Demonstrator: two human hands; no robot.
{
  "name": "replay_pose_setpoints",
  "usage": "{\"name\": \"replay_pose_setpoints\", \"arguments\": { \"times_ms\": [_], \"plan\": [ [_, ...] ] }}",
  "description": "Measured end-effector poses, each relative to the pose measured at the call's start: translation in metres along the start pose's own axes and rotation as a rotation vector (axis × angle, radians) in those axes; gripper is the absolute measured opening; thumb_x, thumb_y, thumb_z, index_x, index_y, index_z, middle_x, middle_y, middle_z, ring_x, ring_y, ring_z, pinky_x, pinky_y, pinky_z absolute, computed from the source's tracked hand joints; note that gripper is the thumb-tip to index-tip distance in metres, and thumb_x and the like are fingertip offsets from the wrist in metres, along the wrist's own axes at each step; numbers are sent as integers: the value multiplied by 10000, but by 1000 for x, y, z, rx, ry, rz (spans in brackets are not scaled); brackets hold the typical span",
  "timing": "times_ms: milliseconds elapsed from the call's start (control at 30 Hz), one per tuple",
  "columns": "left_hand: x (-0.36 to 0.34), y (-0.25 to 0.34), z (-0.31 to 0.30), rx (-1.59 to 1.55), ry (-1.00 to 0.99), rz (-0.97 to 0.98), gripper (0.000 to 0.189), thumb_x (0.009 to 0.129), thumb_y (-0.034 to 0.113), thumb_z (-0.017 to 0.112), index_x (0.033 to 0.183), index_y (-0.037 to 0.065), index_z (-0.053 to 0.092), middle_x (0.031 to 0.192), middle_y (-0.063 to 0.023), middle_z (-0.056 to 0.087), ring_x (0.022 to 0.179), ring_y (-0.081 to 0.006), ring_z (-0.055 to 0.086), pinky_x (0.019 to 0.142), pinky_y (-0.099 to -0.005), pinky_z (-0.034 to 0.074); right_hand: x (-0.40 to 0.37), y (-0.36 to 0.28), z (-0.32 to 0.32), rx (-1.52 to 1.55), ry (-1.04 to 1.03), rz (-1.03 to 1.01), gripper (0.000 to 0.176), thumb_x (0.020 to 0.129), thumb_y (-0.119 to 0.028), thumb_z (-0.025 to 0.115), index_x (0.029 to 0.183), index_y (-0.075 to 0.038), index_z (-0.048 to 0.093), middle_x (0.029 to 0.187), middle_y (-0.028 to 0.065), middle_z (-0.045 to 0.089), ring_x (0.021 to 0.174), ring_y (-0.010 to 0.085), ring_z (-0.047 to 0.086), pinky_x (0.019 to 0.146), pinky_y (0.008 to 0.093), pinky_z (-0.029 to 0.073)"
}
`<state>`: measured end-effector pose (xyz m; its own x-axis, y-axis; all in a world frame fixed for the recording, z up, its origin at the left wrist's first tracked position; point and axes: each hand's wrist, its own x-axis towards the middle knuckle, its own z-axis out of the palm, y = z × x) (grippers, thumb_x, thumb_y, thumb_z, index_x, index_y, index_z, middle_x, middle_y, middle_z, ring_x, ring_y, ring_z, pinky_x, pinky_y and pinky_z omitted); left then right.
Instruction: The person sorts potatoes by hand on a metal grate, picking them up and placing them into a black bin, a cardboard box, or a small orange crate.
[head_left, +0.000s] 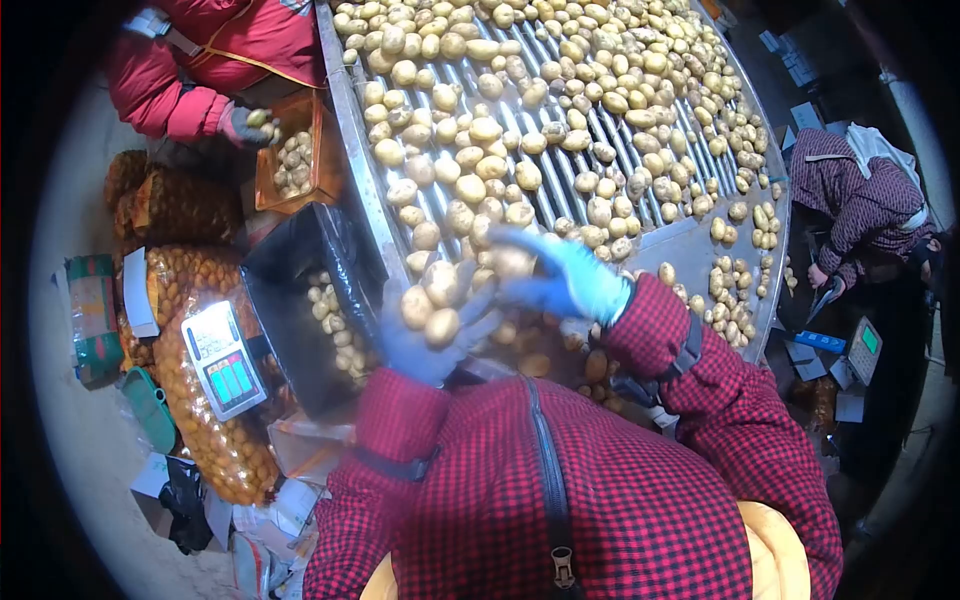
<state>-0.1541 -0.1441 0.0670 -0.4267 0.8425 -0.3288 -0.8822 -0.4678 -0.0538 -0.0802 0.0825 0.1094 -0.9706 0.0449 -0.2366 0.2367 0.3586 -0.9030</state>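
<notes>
My left hand [428,335], in a blue-violet glove, cups several potatoes [441,326] with its palm up and its fingers curled around them. Close to its right, my right hand [563,277] wears a light blue glove. Its fingers and thumb reach around both sides of one potato [512,262]; motion blurs both a little. Both hands are over the near edge of a sloping metal roller table [445,210] covered with loose potatoes. Just left of my left hand stands a box lined with black plastic [285,280], with potatoes at its bottom.
At the upper left, a co-worker's gloved hand [250,127] holds potatoes beside an orange crate [325,150]. A digital scale [224,360] lies by filled mesh sacks [200,440]. Another person [865,190] bends at the right, near a second scale [863,350].
</notes>
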Motion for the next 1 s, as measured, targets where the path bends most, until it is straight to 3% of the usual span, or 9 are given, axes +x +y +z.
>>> {"name": "replay_pose_setpoints", "arguments": {
  "times_ms": [67,167,300,367,533,567,767,933,1000],
  "plan": [
    [1,4,-25,1138,138,230,556,992,460,426,1381,63,448,1405,-181,484,1295,-342,476,1064,-525,432,0,-5,12,-49,-112,-28,706,842,-302,756,1463,-144,460,1243,176,650,1018,264,655,912,376,506],
    [-14,8,-24,1820,303,541,377,1005,293,443,1281,39,483,1228,-126,543,1138,-255,570,912,-377,508,33,9,2,-52,144,118,565,882,-335,699,1394,-158,536,1231,181,649,1011,314,671,849,408,526],
    [-52,26,-19,1202,430,678,443,988,383,435,1311,83,487,1313,-127,505,1220,-299,499,972,-471,432,105,38,4,-669,257,-284,414,889,-331,650,1277,-192,605,1125,146,670,995,346,655,851,496,479],
    [-74,42,-13,752,404,684,476,980,428,431,1326,106,490,1356,-127,487,1261,-320,463,1003,-518,395,125,0,14,-914,86,40,387,895,-254,616,1282,-269,617,1185,98,654,1077,304,634,891,468,485],
    [-128,99,-20,121,352,705,559,959,541,421,1363,161,495,1462,-129,439,1364,-374,374,1078,-635,301,147,12,15,-968,-38,75,312,903,-248,588,1195,-324,668,1119,81,692,1048,291,663,860,466,517],
    [-139,116,-42,155,314,720,601,967,552,401,1366,106,463,1442,-206,414,1339,-460,359,1077,-663,304,150,15,10,-913,-110,50,283,898,-256,604,1167,-303,680,1071,92,706,1005,297,677,827,463,531],
    [-154,160,-91,70,452,782,570,932,539,499,1275,84,488,1380,-188,451,1299,-453,407,1045,-689,334,121,47,19,-904,103,-134,270,905,-325,631,1151,-219,664,990,97,707,960,295,676,809,472,512],
    [-127,189,-112,-82,674,758,569,895,516,593,1264,110,442,1322,-164,467,1271,-391,425,1036,-730,316,68,62,15,-593,209,87,313,925,-339,631,1199,-190,653,1134,171,654,1025,360,636,892,445,507],
    [-117,209,-165,515,819,812,645,887,464,623,1369,115,375,1425,-149,398,1357,-385,336,1047,-733,303,41,83,5,-174,356,124,317,930,-257,656,1223,-138,653,1070,115,694,922,228,665,813,373,535]
  ]
}}
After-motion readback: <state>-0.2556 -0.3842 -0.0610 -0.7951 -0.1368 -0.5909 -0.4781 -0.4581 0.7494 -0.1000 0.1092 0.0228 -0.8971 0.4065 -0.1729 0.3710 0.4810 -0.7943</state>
